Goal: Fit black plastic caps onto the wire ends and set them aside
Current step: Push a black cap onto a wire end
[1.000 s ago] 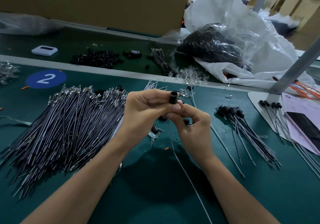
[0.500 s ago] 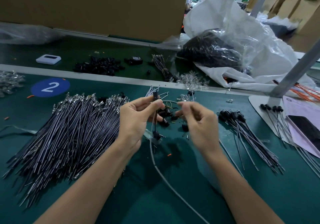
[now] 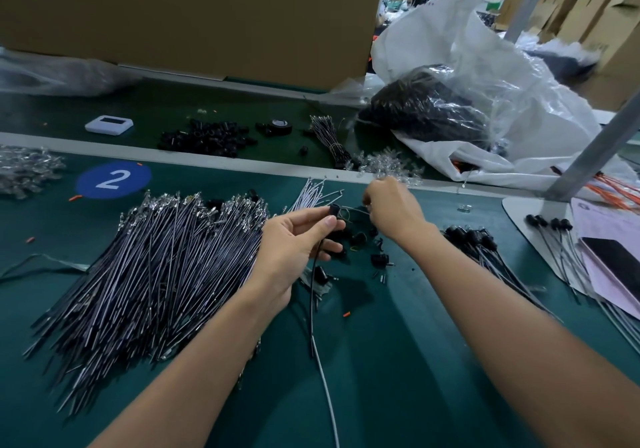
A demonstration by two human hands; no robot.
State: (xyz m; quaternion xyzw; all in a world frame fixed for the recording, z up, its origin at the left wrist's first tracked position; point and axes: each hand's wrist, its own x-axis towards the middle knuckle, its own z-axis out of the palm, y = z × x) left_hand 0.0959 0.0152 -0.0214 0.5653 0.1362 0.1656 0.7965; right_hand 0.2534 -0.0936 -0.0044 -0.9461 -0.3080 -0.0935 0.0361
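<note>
Capped wire (image 3: pixel 312 295) between fingers (image 3: pixel 306 214) of left hand (image 3: pixel 294 243); right hand (image 3: pixel 391 212) near loose caps (image 3: pixel 378 259).

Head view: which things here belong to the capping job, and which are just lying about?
Job: left hand pinching the black cap on a wire; right hand; uncapped wire pile; loose caps; capped wires set aside on the right.
Lying about: white device; tape roll; plastic bag; cardboard box; blue number sticker.

I see a green bench (image 3: pixel 398 395), a big cardboard box (image 3: pixel 190 14) at eleven o'clock, and a grey metal post (image 3: pixel 595 149) at three.
</note>
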